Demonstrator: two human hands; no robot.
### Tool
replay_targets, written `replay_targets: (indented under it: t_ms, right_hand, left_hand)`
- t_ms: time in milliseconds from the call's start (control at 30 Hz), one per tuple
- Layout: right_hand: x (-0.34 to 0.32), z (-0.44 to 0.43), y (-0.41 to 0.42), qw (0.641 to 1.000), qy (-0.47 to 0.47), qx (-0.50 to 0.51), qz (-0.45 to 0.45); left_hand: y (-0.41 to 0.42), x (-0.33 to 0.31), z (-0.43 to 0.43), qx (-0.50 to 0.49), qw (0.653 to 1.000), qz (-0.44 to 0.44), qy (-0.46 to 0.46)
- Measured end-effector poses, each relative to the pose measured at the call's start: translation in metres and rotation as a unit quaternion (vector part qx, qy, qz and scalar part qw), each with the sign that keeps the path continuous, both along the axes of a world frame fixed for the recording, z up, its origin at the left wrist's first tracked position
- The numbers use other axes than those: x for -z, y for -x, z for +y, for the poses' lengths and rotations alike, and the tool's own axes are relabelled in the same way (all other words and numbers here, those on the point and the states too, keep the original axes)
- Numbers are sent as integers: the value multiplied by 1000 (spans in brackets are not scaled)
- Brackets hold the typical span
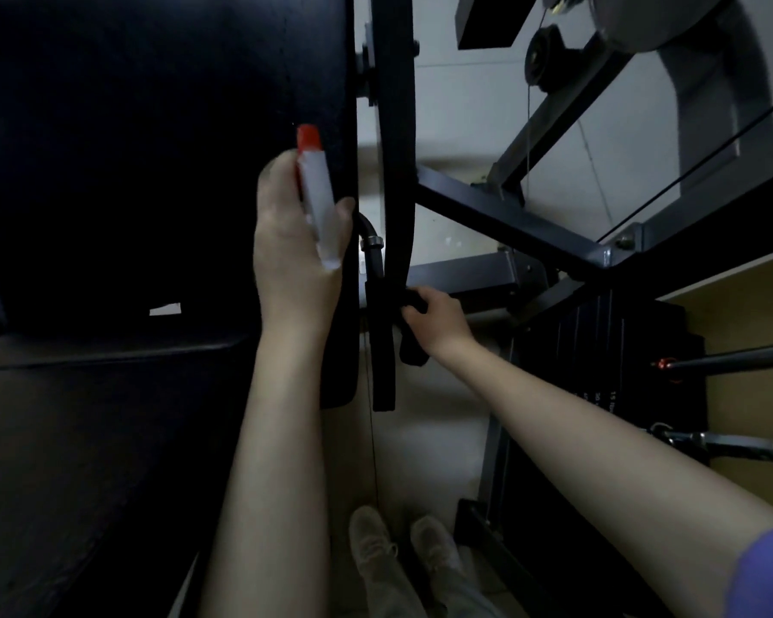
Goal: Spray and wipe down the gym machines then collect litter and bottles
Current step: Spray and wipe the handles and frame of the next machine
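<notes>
My left hand (295, 247) grips a white spray bottle (318, 202) with a red cap, held up in front of the black padded backrest (152, 171) of a gym machine. My right hand (440, 321) holds a dark cloth (413, 345) pressed against the black foam handle (382, 332) that hangs beside the pad's right edge. Part of the cloth dangles below my fingers.
Dark steel frame bars (509, 220) cross behind the handle. A weight stack (599, 350) with a red-tipped pin stands at right, a pulley (543, 53) above it. A black seat pad (86, 439) fills the lower left. My shoes (402, 550) stand on the tiled floor.
</notes>
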State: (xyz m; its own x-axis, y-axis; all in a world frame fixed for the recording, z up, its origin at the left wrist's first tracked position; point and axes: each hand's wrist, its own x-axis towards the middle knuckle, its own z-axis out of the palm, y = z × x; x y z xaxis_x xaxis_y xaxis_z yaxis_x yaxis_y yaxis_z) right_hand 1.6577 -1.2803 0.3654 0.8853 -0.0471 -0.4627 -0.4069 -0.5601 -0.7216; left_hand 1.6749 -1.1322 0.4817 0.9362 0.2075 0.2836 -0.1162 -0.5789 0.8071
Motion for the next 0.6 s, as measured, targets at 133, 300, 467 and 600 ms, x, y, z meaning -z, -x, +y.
replay_targets:
  t_ms: [133, 300, 467, 600]
  right_hand:
    - [2, 3, -12, 999, 22, -3, -42]
    - [10, 25, -51, 991, 15, 21, -129]
    - [31, 45, -43, 987, 62, -93, -113]
    - [33, 31, -28, 971, 111, -141, -157]
  left_hand:
    - [-8, 5, -1, -5, 999, 41, 22]
    - [-12, 8, 5, -41, 998, 26, 44]
    - [-11, 17, 8, -91, 992, 54, 66]
    - [-14, 15, 9, -104, 990, 60, 69]
